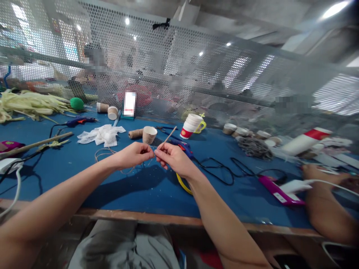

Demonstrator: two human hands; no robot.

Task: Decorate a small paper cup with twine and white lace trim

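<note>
My right hand (pixel 172 157) is closed, and a thin tan stick-like piece (pixel 170 135) juts up from its fingers. My left hand (pixel 136 154) meets it fingertip to fingertip, pinched; whatever sits in that pinch is too small to make out. Just behind the hands stands a paper cup wrapped in brown twine (pixel 149 136), beside a spool of twine (pixel 136 133). Loose strands of twine (pixel 105 152) lie by my left hand. A blue glue gun (pixel 183 147) is partly hidden behind my right hand, and a yellow ring (pixel 183 184) shows under my right wrist.
Stacked white cups (pixel 190 125) stand at the back, with white crumpled cloth (pixel 102 135) to the left. Black cable (pixel 215 173) runs right to a magenta power strip (pixel 280 191). Another person's arm (pixel 322 201) rests at the far right. A perforated metal screen (pixel 157 67) closes the back.
</note>
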